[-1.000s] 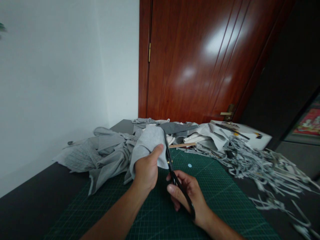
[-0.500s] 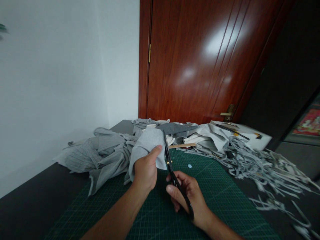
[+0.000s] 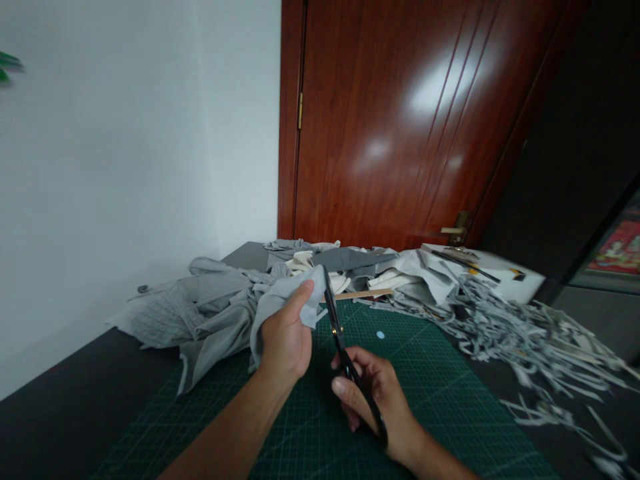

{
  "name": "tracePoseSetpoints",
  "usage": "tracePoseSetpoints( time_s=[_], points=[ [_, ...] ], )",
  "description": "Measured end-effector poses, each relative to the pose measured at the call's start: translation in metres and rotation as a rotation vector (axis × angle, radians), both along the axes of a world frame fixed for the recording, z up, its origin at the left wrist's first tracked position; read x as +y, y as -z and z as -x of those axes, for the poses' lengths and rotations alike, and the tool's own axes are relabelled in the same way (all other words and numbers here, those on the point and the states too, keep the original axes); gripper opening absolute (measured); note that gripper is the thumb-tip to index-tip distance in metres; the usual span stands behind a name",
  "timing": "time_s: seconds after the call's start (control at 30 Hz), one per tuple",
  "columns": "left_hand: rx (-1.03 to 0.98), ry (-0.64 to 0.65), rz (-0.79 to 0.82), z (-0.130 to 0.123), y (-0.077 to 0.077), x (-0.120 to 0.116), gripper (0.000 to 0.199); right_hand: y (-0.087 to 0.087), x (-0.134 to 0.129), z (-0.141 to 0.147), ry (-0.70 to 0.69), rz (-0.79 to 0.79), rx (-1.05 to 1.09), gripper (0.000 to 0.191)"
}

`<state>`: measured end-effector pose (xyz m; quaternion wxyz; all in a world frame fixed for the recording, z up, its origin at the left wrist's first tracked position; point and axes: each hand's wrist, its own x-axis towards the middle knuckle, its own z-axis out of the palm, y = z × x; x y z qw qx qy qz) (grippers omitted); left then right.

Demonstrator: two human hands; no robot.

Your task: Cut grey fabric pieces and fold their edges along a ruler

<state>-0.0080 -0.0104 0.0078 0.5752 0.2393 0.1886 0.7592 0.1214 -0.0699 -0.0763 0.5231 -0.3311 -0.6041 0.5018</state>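
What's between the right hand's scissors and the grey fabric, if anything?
Nothing visible: the black scissors in the right hand have their blades close beside the grey fabric in the left hand.

Fabric pile left, strips right, mat between.

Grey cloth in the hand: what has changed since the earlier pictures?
The grey cloth has dropped and shifted left with the left hand, showing more of the white cloth behind. Nothing was newly gripped or let go. The right hand still holds the scissors, and the strips look unchanged.
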Motion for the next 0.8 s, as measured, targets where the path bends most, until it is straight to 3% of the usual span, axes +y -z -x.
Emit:
tracePoseSetpoints(
  time_s=[0.4,0.8],
  points=[
    [-0.005,0.001,0.012,0.005,0.0,0.002,0.043,0.003,0.0,0.0,-0.016,-0.034,-0.002,0.046],
    [-0.082,0.107,0.067,0.011,-0.003,0.006,0.056,0.01,0.002,0.0,-0.05,-0.032,0.029,0.047]
  ],
)
